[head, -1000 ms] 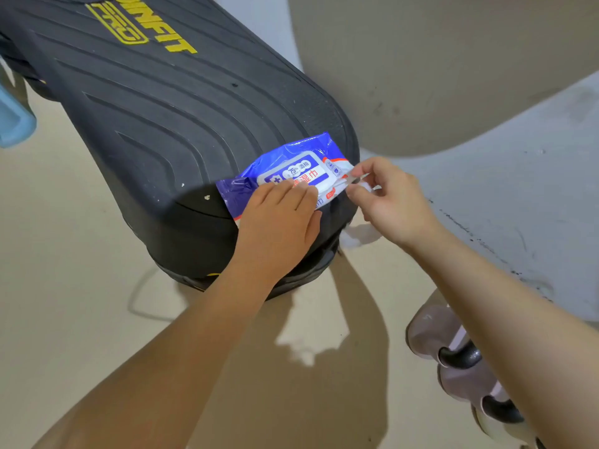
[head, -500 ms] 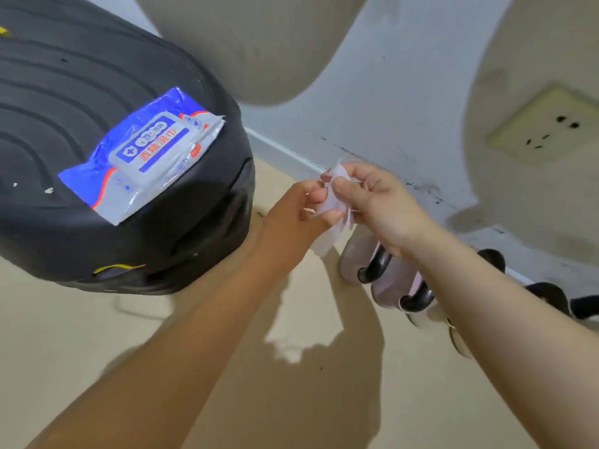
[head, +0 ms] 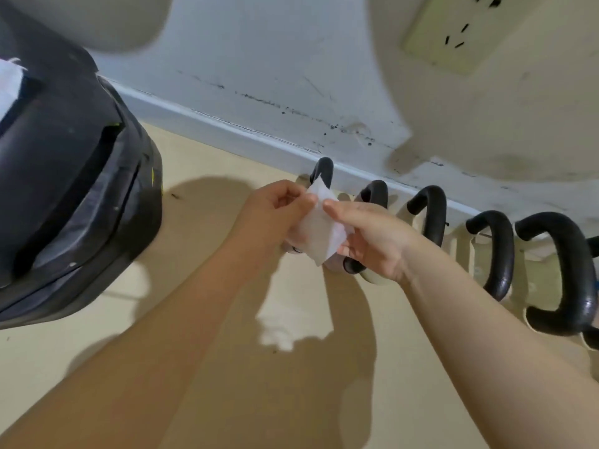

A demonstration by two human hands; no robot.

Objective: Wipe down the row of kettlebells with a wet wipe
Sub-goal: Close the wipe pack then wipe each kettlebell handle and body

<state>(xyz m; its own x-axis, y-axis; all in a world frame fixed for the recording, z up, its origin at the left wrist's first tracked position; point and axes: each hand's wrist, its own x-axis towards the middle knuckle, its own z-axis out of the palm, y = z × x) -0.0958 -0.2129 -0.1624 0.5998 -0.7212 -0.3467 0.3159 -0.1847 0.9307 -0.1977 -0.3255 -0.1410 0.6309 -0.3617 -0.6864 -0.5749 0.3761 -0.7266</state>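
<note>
Since approx. 1 s ago: both hands have left the blue wipe pack on the black ribbed machine housing (head: 74, 176) at frame left, & view has swung right to the row of black-handled kettlebells (head: 496, 254) along the wall base, centre to right edge. Left hand (head: 275, 212) & right hand (head: 372, 234) now each pinch an edge of the thin white wet wipe (head: 319, 228), held mid-frame just in front of the leftmost bells, not yet touching any. Judgement: wipe fetched, being unfolded; wiping itself not started, prob. begins at left end.
</note>
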